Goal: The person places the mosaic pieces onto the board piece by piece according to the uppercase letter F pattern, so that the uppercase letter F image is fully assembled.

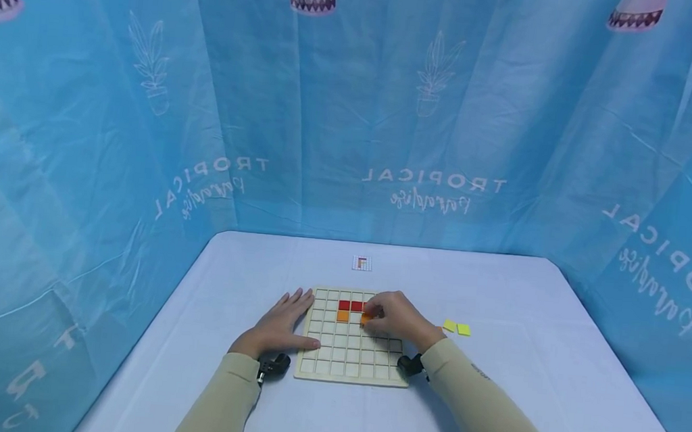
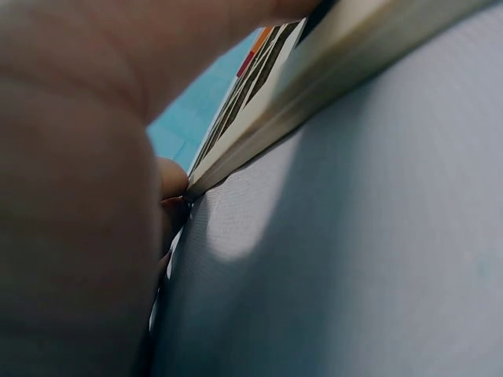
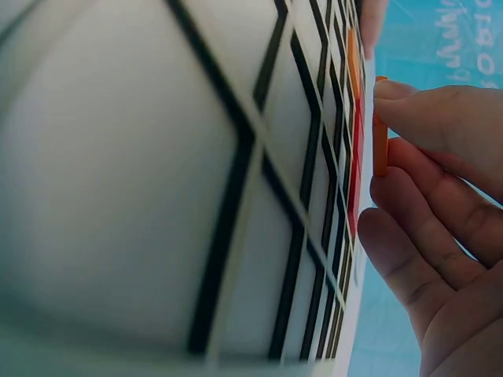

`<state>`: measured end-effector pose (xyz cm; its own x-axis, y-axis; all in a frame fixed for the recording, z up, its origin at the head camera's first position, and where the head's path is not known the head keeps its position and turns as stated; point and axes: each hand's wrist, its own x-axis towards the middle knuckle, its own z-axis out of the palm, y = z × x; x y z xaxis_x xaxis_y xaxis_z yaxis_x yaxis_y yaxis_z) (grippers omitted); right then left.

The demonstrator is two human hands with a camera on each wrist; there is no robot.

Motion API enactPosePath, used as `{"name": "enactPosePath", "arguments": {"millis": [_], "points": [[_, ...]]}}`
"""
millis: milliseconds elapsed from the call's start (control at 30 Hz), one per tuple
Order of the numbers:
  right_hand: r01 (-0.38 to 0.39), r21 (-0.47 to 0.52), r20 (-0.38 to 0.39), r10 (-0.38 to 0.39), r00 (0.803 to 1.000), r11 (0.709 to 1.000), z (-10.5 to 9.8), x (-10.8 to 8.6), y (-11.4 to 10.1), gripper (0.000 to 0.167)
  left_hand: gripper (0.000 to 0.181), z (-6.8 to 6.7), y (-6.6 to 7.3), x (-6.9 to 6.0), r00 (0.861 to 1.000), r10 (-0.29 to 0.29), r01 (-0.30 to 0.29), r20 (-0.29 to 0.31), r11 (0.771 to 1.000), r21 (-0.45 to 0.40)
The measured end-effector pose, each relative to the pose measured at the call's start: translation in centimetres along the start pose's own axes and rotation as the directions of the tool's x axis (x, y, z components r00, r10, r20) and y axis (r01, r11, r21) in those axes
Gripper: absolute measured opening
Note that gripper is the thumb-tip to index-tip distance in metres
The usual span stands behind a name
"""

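A pale wooden grid board (image 1: 351, 380) lies on the white table. Its upper part holds red tiles (image 1: 345, 305) in a row, with an orange tile (image 1: 343, 316) below the leftmost one. My right hand (image 1: 397, 318) pinches another orange tile (image 3: 380, 145) between thumb and fingers, just over the board's cells. My left hand (image 1: 279, 326) lies spread at the board's left edge, thumb on the board and the other fingers beside its rim. In the left wrist view the board's side (image 2: 236, 153) shows next to the left hand's fingers.
Two yellow tiles (image 1: 464, 330) lie right of the board, with an orange tile (image 1: 438, 329) partly hidden by the right wrist. A small printed pattern card (image 1: 362, 263) lies beyond the board. Blue curtains (image 1: 353, 122) surround the table.
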<state>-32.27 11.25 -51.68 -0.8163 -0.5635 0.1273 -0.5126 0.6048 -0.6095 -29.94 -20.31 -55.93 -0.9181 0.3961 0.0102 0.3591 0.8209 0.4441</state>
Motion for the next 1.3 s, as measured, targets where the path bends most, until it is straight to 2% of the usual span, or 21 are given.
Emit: {"name": "enactPosePath", "arguments": {"millis": [167, 333, 633, 967, 1300], "points": [[0.047, -0.031, 0.031, -0.046, 0.998, 0.998, 1.0, 0.7, -0.9, 0.020, 0.126, 0.0, 0.0, -0.1, 1.000, -0.012, 0.012, 0.004, 1.000, -0.001], [0.058, -0.062, 0.061, -0.054, 0.997, 0.996, 1.9, 1.2, -1.7, 0.020, 0.125, -0.2, 0.1, -0.3, 1.000, -0.004, 0.004, 0.008, 1.000, -0.006], [0.140, -0.124, 0.109, -0.127, 0.986, 0.982, 2.9, 1.6, -3.5, 0.020, 0.126, -0.1, 0.0, -0.2, 1.000, -0.005, 0.005, 0.010, 1.000, 0.007], [0.192, -0.185, 0.079, -0.180, 0.981, 0.964, 3.6, 1.9, -3.9, 0.016, 0.126, -0.1, 0.0, -0.1, 1.000, -0.004, 0.004, 0.012, 1.000, 0.009], [0.193, -0.210, 0.054, -0.185, 0.981, 0.959, 3.7, 1.9, -3.9, 0.018, 0.127, -0.1, 0.0, 0.0, 1.000, 0.009, -0.009, 0.008, 1.000, 0.003]]}}
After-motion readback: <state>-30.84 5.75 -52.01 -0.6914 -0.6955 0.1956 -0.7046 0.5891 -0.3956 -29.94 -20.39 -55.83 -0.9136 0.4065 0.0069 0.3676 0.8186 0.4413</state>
